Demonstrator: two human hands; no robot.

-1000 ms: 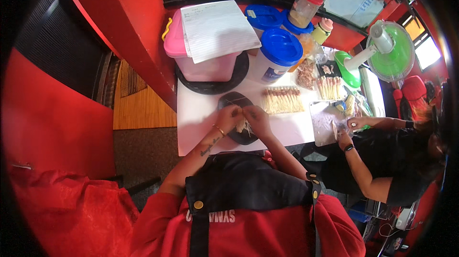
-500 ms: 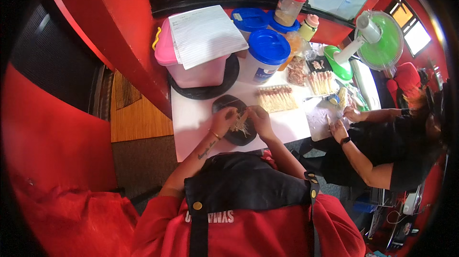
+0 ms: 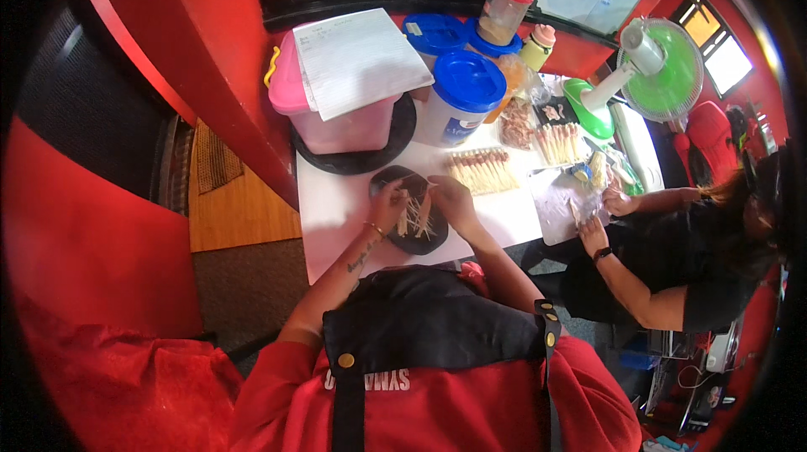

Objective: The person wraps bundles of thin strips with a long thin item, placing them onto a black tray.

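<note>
Over a black dish [image 3: 430, 244] strewn with thin pale strands that look like enoki mushrooms [image 3: 417, 218], both my hands work close together. My left hand [image 3: 387, 207] is closed at the dish's left side, with a pale clump hanging below its fingertips. Pinched at the right side, my right hand [image 3: 453, 202] has a tan-pink strip of enoki hanging from its fingers. Just beyond it lies a row of enoki bundles [image 3: 483, 173] with reddish wrapped ends.
A pink tub [image 3: 345, 126] topped with lined paper [image 3: 361, 57] and blue-lidded containers [image 3: 464, 107] stand behind. Further right are more bundles [image 3: 561, 144], bagged meat [image 3: 516, 124] and a green fan [image 3: 664, 70]. A co-worker [image 3: 651, 263] handles food on a board [image 3: 555, 204] at my right.
My hands have drawn slightly apart, so the enoki strands between them show more. The co-worker's hands have shifted a little over the board.
</note>
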